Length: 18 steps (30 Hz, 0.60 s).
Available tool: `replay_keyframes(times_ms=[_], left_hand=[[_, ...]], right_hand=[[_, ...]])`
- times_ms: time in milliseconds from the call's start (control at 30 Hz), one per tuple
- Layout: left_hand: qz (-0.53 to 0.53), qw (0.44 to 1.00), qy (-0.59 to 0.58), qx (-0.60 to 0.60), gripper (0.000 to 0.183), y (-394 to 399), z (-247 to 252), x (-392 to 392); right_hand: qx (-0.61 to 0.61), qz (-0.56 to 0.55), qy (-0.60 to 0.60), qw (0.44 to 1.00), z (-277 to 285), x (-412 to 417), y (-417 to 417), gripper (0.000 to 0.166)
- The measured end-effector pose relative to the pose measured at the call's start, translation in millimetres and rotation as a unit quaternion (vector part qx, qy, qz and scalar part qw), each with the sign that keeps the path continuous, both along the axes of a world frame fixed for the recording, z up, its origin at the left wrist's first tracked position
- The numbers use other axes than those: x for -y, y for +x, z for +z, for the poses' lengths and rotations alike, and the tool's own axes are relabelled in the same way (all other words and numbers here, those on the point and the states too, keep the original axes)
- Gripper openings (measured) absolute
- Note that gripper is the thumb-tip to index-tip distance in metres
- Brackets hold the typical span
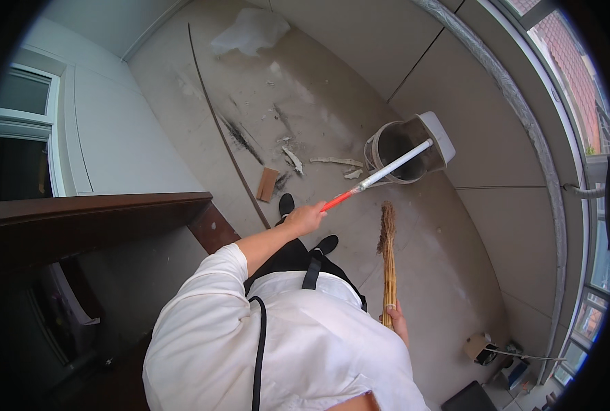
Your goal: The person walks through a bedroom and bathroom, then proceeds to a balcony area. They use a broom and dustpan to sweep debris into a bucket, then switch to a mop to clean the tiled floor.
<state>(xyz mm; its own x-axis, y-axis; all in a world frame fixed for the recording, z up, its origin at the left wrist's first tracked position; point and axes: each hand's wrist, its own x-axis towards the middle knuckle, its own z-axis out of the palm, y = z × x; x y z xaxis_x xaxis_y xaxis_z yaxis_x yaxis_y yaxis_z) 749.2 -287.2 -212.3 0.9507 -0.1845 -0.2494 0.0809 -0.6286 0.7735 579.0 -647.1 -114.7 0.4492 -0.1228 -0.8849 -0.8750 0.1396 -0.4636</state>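
My left hand [306, 219] is closed around the orange-red end of a long pole [396, 163], whose far part is white. The pole slants across the mouth of a plastic bucket [406, 174] and ends at a pale plastic piece [439, 134], which looks like a dustpan head tipped at the bucket's far rim. Whether that piece rests on the bucket cannot be told. Low at my right side, my right hand [398, 321] grips a straw hand broom [389, 267]. Its bristly end points away from me, above the floor.
Plaster-like scraps [293, 160], a brown tile-like piece [267, 184] and dark dust [243, 138] lie on the floor. A long thin strip [217, 123] runs along the left, towards a plastic sheet [253, 32]. A dark wooden ledge [99, 205] juts out at left; boxes [479, 347] stand lower right.
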Motion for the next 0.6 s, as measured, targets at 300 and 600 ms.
replay_keyframes(times_ms=[300,600], left_hand=[[0.028,0.998,-0.033,0.035,0.028,-15,10,-16],[0.16,0.852,-0.431,-0.25,0.028,14,69,-59]], right_hand=[[-0.031,0.024,0.025,0.999,-15,-11,26,0.065],[0.041,-0.122,-0.003,0.992,-41,3,19,0.069]])
